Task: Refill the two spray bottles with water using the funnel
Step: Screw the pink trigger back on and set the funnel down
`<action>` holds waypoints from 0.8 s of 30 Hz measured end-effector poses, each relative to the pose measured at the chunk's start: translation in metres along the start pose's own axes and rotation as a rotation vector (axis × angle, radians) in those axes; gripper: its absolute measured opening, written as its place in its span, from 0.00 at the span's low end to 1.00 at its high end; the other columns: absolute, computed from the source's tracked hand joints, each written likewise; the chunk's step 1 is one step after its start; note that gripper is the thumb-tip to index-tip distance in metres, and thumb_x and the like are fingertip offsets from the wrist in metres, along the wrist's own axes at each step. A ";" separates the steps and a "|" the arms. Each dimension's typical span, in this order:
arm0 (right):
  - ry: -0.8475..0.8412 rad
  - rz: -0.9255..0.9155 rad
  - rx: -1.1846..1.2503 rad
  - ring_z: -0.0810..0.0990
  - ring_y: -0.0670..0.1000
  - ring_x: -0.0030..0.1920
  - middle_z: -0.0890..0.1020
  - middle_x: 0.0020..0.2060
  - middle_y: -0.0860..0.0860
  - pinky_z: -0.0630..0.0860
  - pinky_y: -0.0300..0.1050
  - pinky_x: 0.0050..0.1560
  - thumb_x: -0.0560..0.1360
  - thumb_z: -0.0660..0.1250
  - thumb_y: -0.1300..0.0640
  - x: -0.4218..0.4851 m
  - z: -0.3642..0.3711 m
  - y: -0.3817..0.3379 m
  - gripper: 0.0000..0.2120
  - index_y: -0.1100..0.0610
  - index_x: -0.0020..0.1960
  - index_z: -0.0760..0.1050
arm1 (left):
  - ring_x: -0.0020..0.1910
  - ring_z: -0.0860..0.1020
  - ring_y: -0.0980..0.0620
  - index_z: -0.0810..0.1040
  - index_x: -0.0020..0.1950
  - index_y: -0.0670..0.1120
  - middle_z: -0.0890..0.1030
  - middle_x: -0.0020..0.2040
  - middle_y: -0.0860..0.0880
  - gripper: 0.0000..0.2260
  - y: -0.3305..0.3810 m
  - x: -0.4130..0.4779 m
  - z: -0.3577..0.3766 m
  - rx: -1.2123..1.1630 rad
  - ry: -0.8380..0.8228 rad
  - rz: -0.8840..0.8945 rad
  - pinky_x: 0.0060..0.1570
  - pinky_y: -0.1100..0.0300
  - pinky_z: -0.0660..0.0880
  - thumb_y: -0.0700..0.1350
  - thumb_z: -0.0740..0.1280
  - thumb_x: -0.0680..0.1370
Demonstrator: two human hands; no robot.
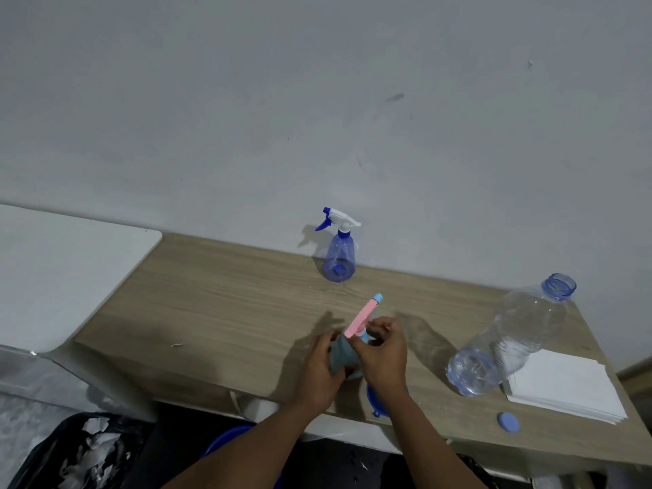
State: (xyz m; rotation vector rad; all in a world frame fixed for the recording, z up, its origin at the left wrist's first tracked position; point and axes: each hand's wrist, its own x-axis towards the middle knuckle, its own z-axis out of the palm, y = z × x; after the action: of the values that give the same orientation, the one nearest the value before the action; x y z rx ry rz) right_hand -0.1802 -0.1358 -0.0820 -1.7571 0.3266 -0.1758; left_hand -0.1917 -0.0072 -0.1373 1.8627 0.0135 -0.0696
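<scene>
both hands at lower centre work the pink-headed spray bottle (347,354), left hand (319,370) grasping its body, right hand (382,354) pinching its collar, probably unscrewing, while blue funnel (374,404), open water bottle (508,342) and second spray bottle (339,254) wait unfilled on the table (218,305).

White paper stack (564,386) on wooden table (218,305), black rubbish bag (81,453), grey wall (317,100)
</scene>
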 end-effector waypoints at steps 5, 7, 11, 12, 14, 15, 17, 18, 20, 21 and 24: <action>-0.140 -0.118 -0.026 0.78 0.41 0.41 0.78 0.42 0.50 0.74 0.32 0.45 0.73 0.69 0.68 -0.007 0.008 -0.003 0.34 0.49 0.73 0.59 | 0.78 0.54 0.48 0.54 0.79 0.48 0.57 0.79 0.49 0.39 -0.028 -0.021 -0.027 0.690 -0.061 -0.115 0.76 0.50 0.51 0.59 0.67 0.75; -0.142 -0.160 -0.047 0.75 0.41 0.36 0.75 0.37 0.49 0.72 0.32 0.42 0.78 0.67 0.65 -0.005 0.012 -0.012 0.24 0.45 0.67 0.64 | 0.79 0.39 0.47 0.43 0.80 0.47 0.42 0.81 0.50 0.43 -0.036 -0.027 -0.033 0.878 -0.212 -0.187 0.74 0.41 0.39 0.66 0.60 0.76; -0.058 -0.128 -0.010 0.79 0.44 0.47 0.79 0.45 0.50 0.73 0.42 0.51 0.81 0.65 0.52 0.003 0.011 -0.022 0.10 0.50 0.61 0.72 | 0.75 0.27 0.46 0.31 0.78 0.48 0.28 0.77 0.50 0.45 -0.040 -0.027 -0.038 0.956 -0.419 -0.239 0.71 0.36 0.30 0.70 0.53 0.76; -0.022 -0.126 0.008 0.80 0.46 0.49 0.79 0.48 0.51 0.75 0.45 0.52 0.81 0.64 0.51 0.005 0.006 -0.025 0.11 0.52 0.61 0.72 | 0.74 0.26 0.45 0.30 0.77 0.48 0.27 0.77 0.50 0.45 -0.039 -0.025 -0.039 0.962 -0.439 -0.250 0.70 0.36 0.29 0.70 0.53 0.76; 0.018 -0.116 0.067 0.83 0.50 0.49 0.81 0.49 0.51 0.79 0.49 0.53 0.81 0.62 0.52 0.008 -0.006 -0.036 0.11 0.52 0.62 0.74 | 0.74 0.25 0.45 0.29 0.77 0.48 0.26 0.76 0.50 0.44 -0.038 -0.023 -0.039 0.969 -0.458 -0.266 0.70 0.36 0.29 0.70 0.52 0.77; 0.030 -0.104 0.108 0.84 0.52 0.47 0.82 0.48 0.51 0.79 0.47 0.51 0.81 0.60 0.55 0.009 -0.013 -0.042 0.11 0.52 0.62 0.74 | 0.74 0.25 0.45 0.28 0.77 0.48 0.25 0.76 0.50 0.45 -0.038 -0.023 -0.039 0.969 -0.463 -0.275 0.70 0.35 0.29 0.70 0.52 0.77; 0.064 -0.102 0.168 0.86 0.52 0.40 0.84 0.48 0.51 0.80 0.48 0.45 0.82 0.57 0.60 0.011 -0.026 -0.054 0.13 0.54 0.61 0.76 | 0.73 0.24 0.45 0.28 0.77 0.48 0.25 0.76 0.51 0.45 -0.039 -0.023 -0.038 0.971 -0.470 -0.287 0.70 0.35 0.29 0.71 0.52 0.76; 0.083 -0.122 0.160 0.86 0.53 0.37 0.84 0.50 0.52 0.80 0.51 0.43 0.82 0.55 0.60 0.011 -0.031 -0.059 0.13 0.55 0.58 0.77 | 0.73 0.24 0.46 0.28 0.77 0.48 0.25 0.76 0.51 0.45 -0.038 -0.022 -0.039 0.973 -0.474 -0.293 0.70 0.35 0.29 0.71 0.52 0.76; 0.090 -0.155 0.122 0.85 0.56 0.34 0.83 0.53 0.52 0.79 0.52 0.41 0.84 0.54 0.56 0.011 -0.040 -0.062 0.13 0.57 0.53 0.77 | 0.73 0.24 0.46 0.28 0.77 0.48 0.25 0.75 0.51 0.45 -0.037 -0.022 -0.039 0.970 -0.481 -0.301 0.70 0.35 0.29 0.72 0.51 0.76; 0.071 -0.150 0.107 0.85 0.57 0.33 0.83 0.53 0.52 0.79 0.51 0.39 0.84 0.54 0.53 0.010 -0.044 -0.064 0.15 0.58 0.51 0.77 | 0.73 0.24 0.46 0.28 0.77 0.48 0.25 0.75 0.51 0.46 -0.036 -0.022 -0.039 0.967 -0.484 -0.304 0.70 0.35 0.29 0.72 0.51 0.76; -0.042 -0.040 0.057 0.84 0.63 0.34 0.83 0.52 0.56 0.79 0.46 0.34 0.84 0.55 0.47 0.006 -0.058 -0.070 0.23 0.64 0.49 0.78 | 0.74 0.25 0.46 0.28 0.76 0.49 0.25 0.75 0.51 0.46 -0.035 -0.022 -0.040 0.964 -0.492 -0.310 0.70 0.35 0.29 0.73 0.51 0.75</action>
State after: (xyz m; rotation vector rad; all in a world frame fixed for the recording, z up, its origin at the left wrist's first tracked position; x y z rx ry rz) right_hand -0.1827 -0.1789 -0.0023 -1.7098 0.2539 -0.1754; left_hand -0.2136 0.0416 -0.1577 2.7327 -0.0865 -0.8774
